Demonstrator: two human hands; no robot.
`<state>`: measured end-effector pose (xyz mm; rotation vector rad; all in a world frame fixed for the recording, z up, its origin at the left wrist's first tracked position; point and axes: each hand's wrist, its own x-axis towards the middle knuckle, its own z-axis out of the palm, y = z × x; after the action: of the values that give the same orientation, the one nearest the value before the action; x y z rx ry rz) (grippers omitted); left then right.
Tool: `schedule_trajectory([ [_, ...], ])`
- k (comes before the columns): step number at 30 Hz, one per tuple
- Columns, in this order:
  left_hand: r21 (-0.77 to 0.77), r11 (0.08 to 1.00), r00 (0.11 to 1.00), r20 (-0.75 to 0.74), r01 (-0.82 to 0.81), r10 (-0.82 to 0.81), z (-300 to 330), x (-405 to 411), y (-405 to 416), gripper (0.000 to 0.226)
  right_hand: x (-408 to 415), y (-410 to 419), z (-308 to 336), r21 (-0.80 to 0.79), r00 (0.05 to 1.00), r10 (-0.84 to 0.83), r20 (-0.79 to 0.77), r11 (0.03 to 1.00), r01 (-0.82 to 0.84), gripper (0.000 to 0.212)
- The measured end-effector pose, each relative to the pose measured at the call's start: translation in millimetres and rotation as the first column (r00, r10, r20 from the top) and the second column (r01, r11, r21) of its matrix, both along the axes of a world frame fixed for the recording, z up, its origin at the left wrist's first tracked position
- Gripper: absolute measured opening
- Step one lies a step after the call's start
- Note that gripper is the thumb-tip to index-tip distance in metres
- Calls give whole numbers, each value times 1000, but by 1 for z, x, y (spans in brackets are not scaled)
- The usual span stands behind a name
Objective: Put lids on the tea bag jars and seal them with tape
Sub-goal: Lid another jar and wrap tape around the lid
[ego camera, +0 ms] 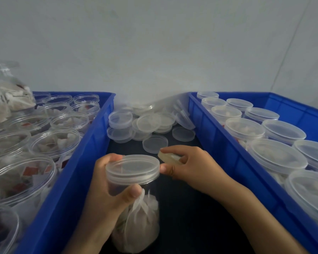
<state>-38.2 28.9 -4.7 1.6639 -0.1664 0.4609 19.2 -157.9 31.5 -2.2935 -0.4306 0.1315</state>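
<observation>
Over on the left, the blue crate (92,143) is packed with open jars (55,143) of tea bags, every one in view without a lid, so a good share of the work looks to be ahead.

Moving in to the middle: the left hand (106,191) is wrapped round the jar (136,208) being worked on, fingers curled behind its neck and the thumb pressed across the front just under the lid (133,166). That jar stands on the dark counter (191,217) between the two crates, its lower half filled with pale tea bags. The lid is already on top; whether it is fully tight I cannot tell.

Just beside it, the right hand (187,165) pinches a small roll of tape (170,157) between its fingers, with the thumb tip touching the lid's rim. My read is that the taping of this jar is under way or about to start; no strip is visible on the clear plastic.

Behind the hands, a loose heap of spare lids (147,123) lies on the counter, some stacked, some flat.

On the right, the second blue crate (228,158) holds rows of lidded jars (275,158), tea bags dimly visible through the tops. Those look finished, though their tape is too faint to confirm.
</observation>
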Motion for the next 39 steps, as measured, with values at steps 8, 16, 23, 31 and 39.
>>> schedule_trajectory([
  [8, 575, 814, 976, -212, 80, 54, 32, 3, 0, 106, -9, -4, -6, -173, 964, -174, 203, 962, 210, 78],
  [16, 916, 401, 938, -143, 5, 315, 47, 31, -23, 71, -16, -1, -13, -222, 962, -127, 241, 958, 182, 70],
  [23, 891, 449, 946, -81, -72, 313, 43, 34, -23, 66, -14, 0, -15, -276, 918, -78, 389, 941, 197, 69],
  [31, 882, 459, 945, -52, -109, 324, 44, 35, -23, 68, -13, 5, -20, -95, 894, -105, 436, 982, 162, 49],
  [39, 874, 459, 930, -25, -158, 368, 43, 37, -24, 57, 3, 12, -23, -48, 927, -172, 335, 979, 199, 64],
])
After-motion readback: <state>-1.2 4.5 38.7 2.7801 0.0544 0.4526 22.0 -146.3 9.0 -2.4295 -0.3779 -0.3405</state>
